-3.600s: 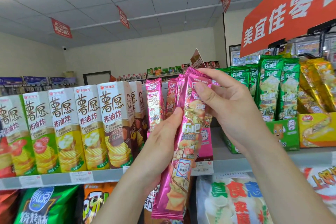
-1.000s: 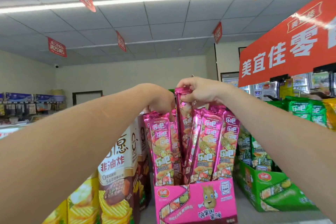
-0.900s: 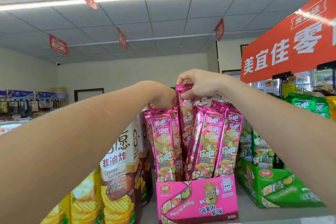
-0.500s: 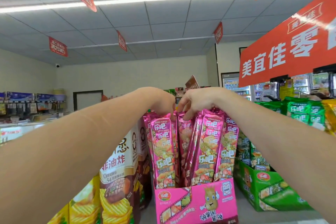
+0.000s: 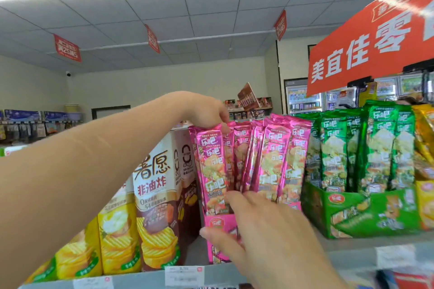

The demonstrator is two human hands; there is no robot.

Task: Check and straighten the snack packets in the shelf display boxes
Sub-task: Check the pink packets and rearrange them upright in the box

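At the front edge of the shelf, our right hand lies spread and flat against the pink display box and the feet of the pink packets standing in it. Farther back, our left hand pinches the leftmost packet's top. Pushing too hard could topple the leaning packets or shove the box against the green box.
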